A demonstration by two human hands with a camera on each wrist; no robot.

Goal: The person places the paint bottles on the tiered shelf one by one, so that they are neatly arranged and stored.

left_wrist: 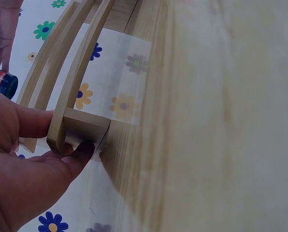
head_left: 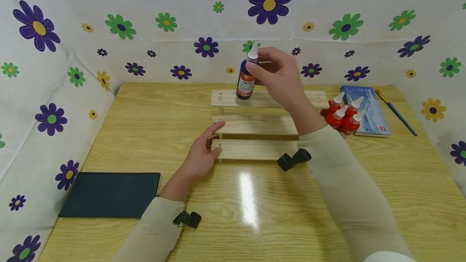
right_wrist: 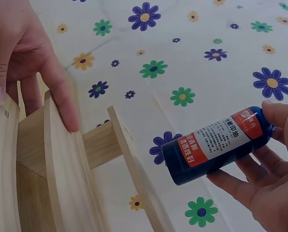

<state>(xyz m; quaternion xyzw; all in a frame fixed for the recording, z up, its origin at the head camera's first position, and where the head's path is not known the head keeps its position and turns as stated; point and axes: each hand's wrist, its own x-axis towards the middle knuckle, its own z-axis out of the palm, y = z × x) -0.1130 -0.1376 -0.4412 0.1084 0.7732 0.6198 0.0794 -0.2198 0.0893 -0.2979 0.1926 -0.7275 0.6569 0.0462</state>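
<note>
Above the top step of a pale three-tier wooden rack, my right hand holds a dark blue bottle upright, with a white pointed cap and a red-and-white label. Thumb and fingers pinch it near the neck; in the right wrist view the bottle hangs clear of the rack. My left hand grips the rack's left end, its fingers on the lower two steps. In the left wrist view the thumb and fingers close round the end of a slat.
Several red bottles with white caps stand close together by the rack's right end. Behind them lie a blue book and a paintbrush. A dark flat notebook lies at the left. Flowered cloth hangs round the table.
</note>
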